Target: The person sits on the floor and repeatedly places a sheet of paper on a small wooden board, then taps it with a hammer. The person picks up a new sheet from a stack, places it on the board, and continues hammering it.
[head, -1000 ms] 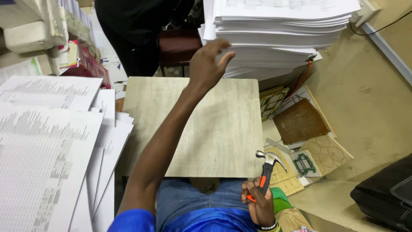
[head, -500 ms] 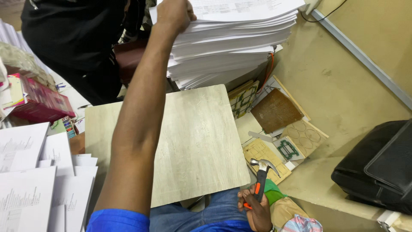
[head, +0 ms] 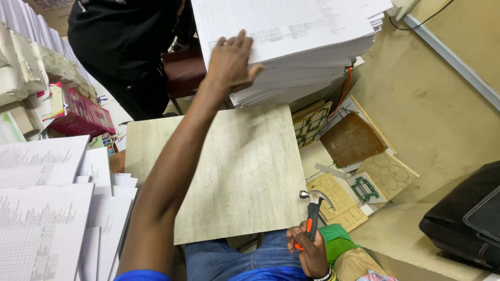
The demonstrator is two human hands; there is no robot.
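Note:
My left hand [head: 232, 62] reaches far forward and rests, fingers spread, on the top sheet of a tall stack of printed paper [head: 291, 36]. My right hand [head: 308, 250] stays low by my lap, gripping the black and orange handle of a claw hammer [head: 312, 208], whose steel head points up at the near right corner of a pale wood-grain board [head: 245, 166]. The board lies flat across my knees and in front of the paper stack.
A person in black clothes [head: 125, 47] stands at the back left by a dark red stool [head: 182, 70]. More printed sheets [head: 47, 218] are piled at the left. Patterned cardboard tiles [head: 359, 166] lie on the floor at the right, beside a black bag [head: 469, 218].
My view has swung nearer to the paper stack. My left hand has gone from its edge onto the top sheet. The right hand keeps the hammer in the same place.

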